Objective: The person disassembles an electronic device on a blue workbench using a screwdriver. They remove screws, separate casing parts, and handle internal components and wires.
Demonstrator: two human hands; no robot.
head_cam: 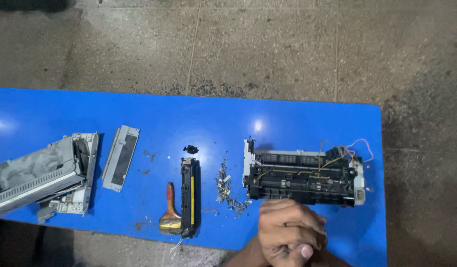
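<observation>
Printer frame [302,177]: a stripped black and pale grey inner assembly lying on the blue bench [198,118], at about 3 o'clock from the bench's middle; its long axis runs 9 to 3 o'clock, with a pale end plate at each end.
Wires [354,148]: thin yellow, orange and pink leads run along the frame's top and curl off its 2 o'clock corner.
Left hand [283,225]: at 6 o'clock of the frame, just beside its near edge, fingers curled and wrapped over the other hand.
Right hand [307,247]: pressed together with the left in one clasp, a thumbnail showing at the bottom; whether anything sits inside the clasp cannot be told, and whether the hands touch the frame cannot be told.
Forearms: cut off by the lower edge of the view.
Cartridge [190,197]: long black unit with a yellow strip, long axis 12 to 6 o'clock, at 9 o'clock of the frame.
Brush [170,212]: brown handle, pale bristles, touching the cartridge's left side.
Debris [228,190]: small grey scraps strewn between cartridge and frame.
Small black part [191,149]: at 12 o'clock of the cartridge; shape hard to make out.
Grey panel [120,157]: flat narrow rectangle with a dark inset, tilted slightly.
Outer casing [43,174]: dusty grey shell at far 9 o'clock, cut off by the left edge.
Floor [268,44]: mottled concrete beyond the bench.
</observation>
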